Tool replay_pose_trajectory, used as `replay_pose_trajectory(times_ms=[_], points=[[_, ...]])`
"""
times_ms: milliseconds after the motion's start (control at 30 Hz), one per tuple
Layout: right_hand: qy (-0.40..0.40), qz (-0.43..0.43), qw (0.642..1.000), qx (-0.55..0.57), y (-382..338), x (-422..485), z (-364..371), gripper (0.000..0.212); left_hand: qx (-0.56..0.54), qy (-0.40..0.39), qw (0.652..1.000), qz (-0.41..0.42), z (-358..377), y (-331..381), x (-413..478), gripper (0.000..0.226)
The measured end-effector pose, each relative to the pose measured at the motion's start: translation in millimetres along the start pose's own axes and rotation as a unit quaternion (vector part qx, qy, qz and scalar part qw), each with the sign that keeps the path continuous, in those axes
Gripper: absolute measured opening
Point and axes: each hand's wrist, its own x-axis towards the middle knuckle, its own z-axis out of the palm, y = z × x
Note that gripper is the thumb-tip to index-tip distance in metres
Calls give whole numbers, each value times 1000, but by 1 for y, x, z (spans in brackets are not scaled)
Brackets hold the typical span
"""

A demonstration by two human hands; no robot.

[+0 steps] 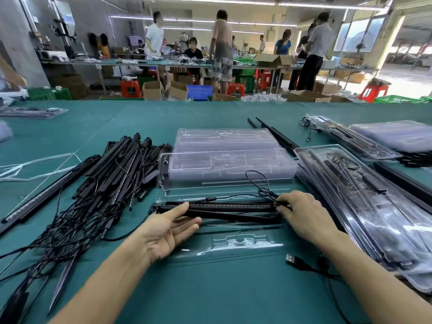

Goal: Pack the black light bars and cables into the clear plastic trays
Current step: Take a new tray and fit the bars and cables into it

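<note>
- Head view: two black light bars lie across the open clear tray near the middle of the tabletop's front edge; the left hand is spread palm up with straight fingers against their left end, and the right hand pinches their right end
- To do it well, I judge — line each bar over its moulded groove, press both ends down evenly, then coil the looped cable into its pocket
- Around: tangled loose bars toward the left edge, empty tray stack just behind, packed trays toward the right edge; a USB plug near the tray's right end could snag
</note>
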Motion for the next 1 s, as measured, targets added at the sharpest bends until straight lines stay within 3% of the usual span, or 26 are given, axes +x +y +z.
replay_pose_trajectory(times_ms=[100,200,267,400,600,700,800,900,967,1000], points=[[0,-45,998,40,-3,-2,-2,16,53,-1,998,-19,-1,0,-4,45],[-76,-104,986,105,-7,-2,-7,26,99,-5,994,-54,-4,5,-3,36],[-100,-121,981,111,-7,0,-6,17,126,-3,989,-76,-6,8,-1,31],[-85,-134,982,99,-2,3,-1,19,163,-13,981,-108,-6,15,-5,34],[-87,-150,976,131,0,3,-4,23,286,-174,936,-107,-30,29,-26,51],[-92,-143,976,137,0,2,-3,14,254,-189,945,-89,-35,28,-29,54],[-105,-143,976,122,-1,0,0,4,191,-143,970,-46,-29,23,-25,47],[-106,-153,974,131,-2,0,-2,7,225,-94,968,64,-21,14,-18,33],[-118,-155,972,134,-2,0,-4,7,311,-3,926,215,-19,8,-10,28],[-121,-154,971,137,-2,0,-5,7,370,58,878,299,-19,5,-4,23]])
